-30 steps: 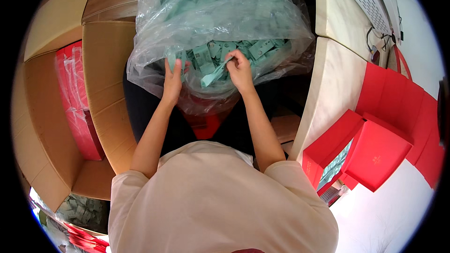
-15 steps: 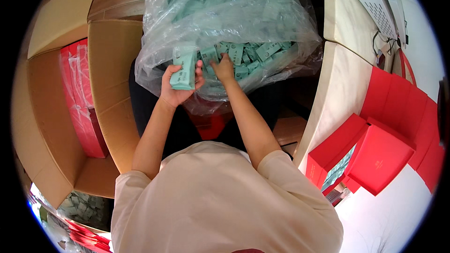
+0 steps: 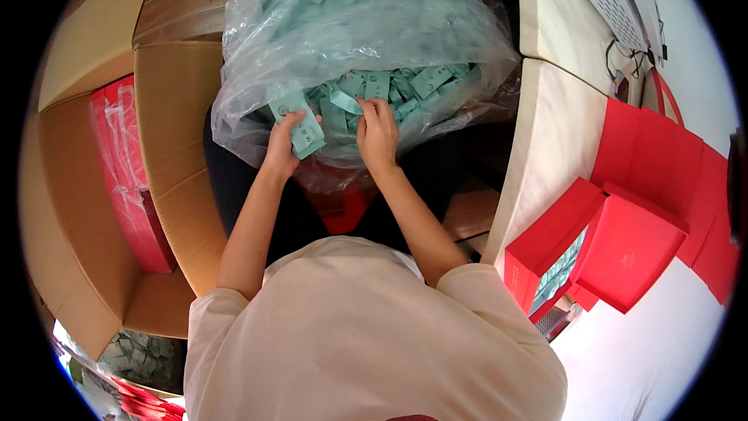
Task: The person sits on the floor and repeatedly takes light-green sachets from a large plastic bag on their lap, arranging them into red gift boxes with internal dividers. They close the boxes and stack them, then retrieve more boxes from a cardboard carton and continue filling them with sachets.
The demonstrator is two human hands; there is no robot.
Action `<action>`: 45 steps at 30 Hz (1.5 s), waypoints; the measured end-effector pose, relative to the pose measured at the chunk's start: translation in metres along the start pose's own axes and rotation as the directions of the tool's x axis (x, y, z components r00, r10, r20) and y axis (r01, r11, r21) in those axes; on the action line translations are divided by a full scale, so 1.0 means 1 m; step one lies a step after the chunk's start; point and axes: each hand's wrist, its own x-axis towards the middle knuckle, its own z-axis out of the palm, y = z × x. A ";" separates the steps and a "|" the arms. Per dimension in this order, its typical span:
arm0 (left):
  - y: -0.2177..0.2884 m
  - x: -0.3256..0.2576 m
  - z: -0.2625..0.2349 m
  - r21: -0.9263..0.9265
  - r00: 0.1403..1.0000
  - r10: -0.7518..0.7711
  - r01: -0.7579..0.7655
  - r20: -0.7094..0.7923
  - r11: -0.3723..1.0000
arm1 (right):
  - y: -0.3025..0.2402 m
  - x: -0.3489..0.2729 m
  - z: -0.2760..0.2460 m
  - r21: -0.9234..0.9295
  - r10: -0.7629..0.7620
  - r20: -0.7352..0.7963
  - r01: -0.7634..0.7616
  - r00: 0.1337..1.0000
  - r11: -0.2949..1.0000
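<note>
Head view: we note left hand (image 3: pixel 282 148) fingers curled partway round stacked green sachets (image 3: pixel 299 125); right hand (image 3: pixel 379 136) pinches a loose sachet (image 3: pixel 345 101), fingertips nearly together, at the clear plastic bag (image 3: pixel 343 48)'s mouth.

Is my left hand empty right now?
No, the left hand holds at least one pale green packet, at the opening of the clear plastic bag.
</note>
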 end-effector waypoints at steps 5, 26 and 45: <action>-0.020 0.002 0.007 0.442 0.972 0.215 -0.233 0.091 0.866 | -0.036 -0.004 -0.018 0.074 -0.015 -0.034 0.017 0.999 0.997; -0.019 0.006 0.012 0.244 0.991 0.083 -0.108 0.109 0.964 | 0.057 0.014 0.058 -0.082 0.477 0.119 -0.470 0.871 0.879; -0.051 -0.131 0.062 0.489 0.751 0.266 -0.613 0.604 0.620 | -0.083 -0.073 -0.162 0.783 0.195 0.553 -0.585 0.810 0.210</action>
